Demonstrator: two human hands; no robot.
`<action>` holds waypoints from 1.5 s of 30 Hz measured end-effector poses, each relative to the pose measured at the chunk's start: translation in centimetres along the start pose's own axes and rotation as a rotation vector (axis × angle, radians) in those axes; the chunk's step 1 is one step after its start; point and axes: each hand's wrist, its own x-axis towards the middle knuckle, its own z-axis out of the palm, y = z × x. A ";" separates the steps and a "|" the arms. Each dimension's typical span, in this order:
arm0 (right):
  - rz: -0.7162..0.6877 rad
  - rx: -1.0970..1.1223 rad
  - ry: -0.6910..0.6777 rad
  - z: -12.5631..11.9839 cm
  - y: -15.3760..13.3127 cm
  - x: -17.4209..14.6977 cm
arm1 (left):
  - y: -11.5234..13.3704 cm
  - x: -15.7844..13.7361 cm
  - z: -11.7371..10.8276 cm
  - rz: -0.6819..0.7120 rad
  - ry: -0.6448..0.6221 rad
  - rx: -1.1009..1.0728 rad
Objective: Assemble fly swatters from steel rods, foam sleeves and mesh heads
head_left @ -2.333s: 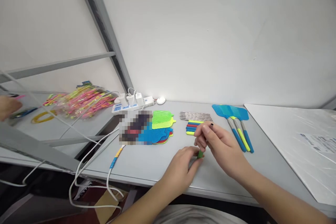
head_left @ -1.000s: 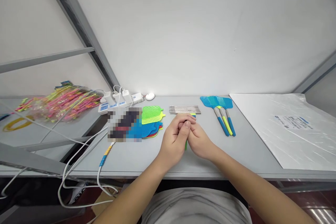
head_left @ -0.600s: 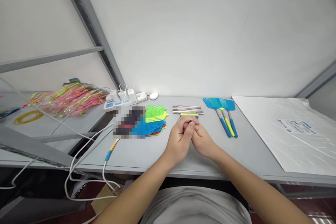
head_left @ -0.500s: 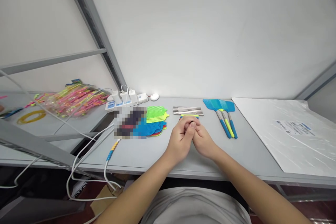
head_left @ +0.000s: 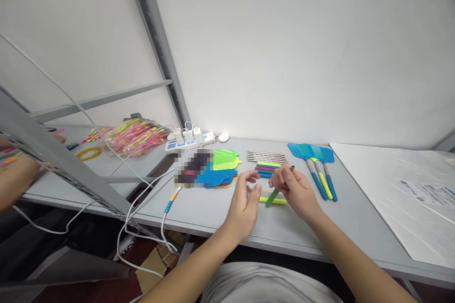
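Observation:
My right hand is closed round a slim green handle, which slants down to the left; a dark end pokes out above the thumb. My left hand is beside it with fingers curled but apart and nothing visible in them. Under the green handle a yellow-green handle lies on the table. Beyond the hands lie several blue, red and yellow handles, partly covered by my right fingers. Behind those is a row of metal rods. Fly swatter heads in green, blue and red are stacked to the left.
Three blue-headed fly swatters lie on the right, near a wrapped white sheet. A power strip with plugs stands at the back left, its white cables looping down. Past a metal frame, another person's arm and bagged colourful items show.
My hands were clasped together and are now apart, the right one showing the green handle. The view has shifted, and another person's arm now shows at the far left.

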 end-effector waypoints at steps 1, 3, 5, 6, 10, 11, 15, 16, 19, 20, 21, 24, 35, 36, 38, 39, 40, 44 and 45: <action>-0.018 0.024 0.025 -0.3 -0.2 0.1 | -0.4 -0.5 -0.5 -0.010 -0.033 0.087; -0.039 0.076 0.075 -0.9 -0.5 0.3 | -1.0 -1.1 -1.4 -0.006 -0.164 0.254; -0.037 0.117 0.111 -1.4 -0.8 0.3 | -1.3 -1.4 -1.7 0.028 -0.335 0.399; -0.031 0.128 0.120 -1.6 -1.0 0.3 | -1.4 -1.3 -1.7 0.055 -0.405 0.463; -0.031 0.103 0.128 -2.3 -1.7 -0.1 | -1.4 -0.4 -0.4 0.168 -0.511 0.691; -0.038 0.094 0.130 -2.5 -1.9 -0.1 | -1.5 -0.1 0.0 0.175 -0.510 0.722; -0.057 0.069 0.148 -3.4 -2.8 -0.4 | -1.9 1.4 1.6 0.157 -0.492 0.782; -0.057 0.065 0.156 -3.6 -3.0 -0.4 | -2.0 1.7 1.8 0.151 -0.488 0.798; -0.057 0.061 0.182 -4.0 -3.4 -0.4 | -2.2 2.2 2.4 0.134 -0.470 0.846; -0.060 0.063 0.187 -4.1 -3.5 -0.3 | -2.2 2.4 2.5 0.128 -0.463 0.860; -0.062 0.064 0.189 -4.1 -3.6 -0.3 | -2.2 2.4 2.5 0.122 -0.457 0.870; -0.056 0.065 0.184 -4.0 -3.7 -0.2 | -2.3 2.6 2.6 0.112 -0.448 0.888; -0.007 0.296 0.276 -3.3 -1.7 0.4 | -1.7 1.4 2.5 0.160 -0.498 0.775; -0.006 0.322 0.287 -3.2 -1.6 0.4 | -1.7 1.2 2.4 0.160 -0.509 0.727; -0.002 0.379 0.312 -3.1 -1.5 0.5 | -1.6 0.8 2.4 0.144 -0.523 0.622; 0.002 0.408 0.327 -3.2 -1.5 0.5 | -1.6 0.6 2.3 0.129 -0.522 0.580; 0.011 0.438 0.343 -3.2 -1.6 0.6 | -1.6 0.4 2.3 0.117 -0.518 0.551; 0.078 0.546 0.390 -3.2 -1.4 0.7 | -1.3 -0.3 1.7 0.130 -0.500 0.472; 0.099 0.554 0.395 -3.2 -1.3 0.6 | -1.2 -0.5 1.4 0.152 -0.497 0.456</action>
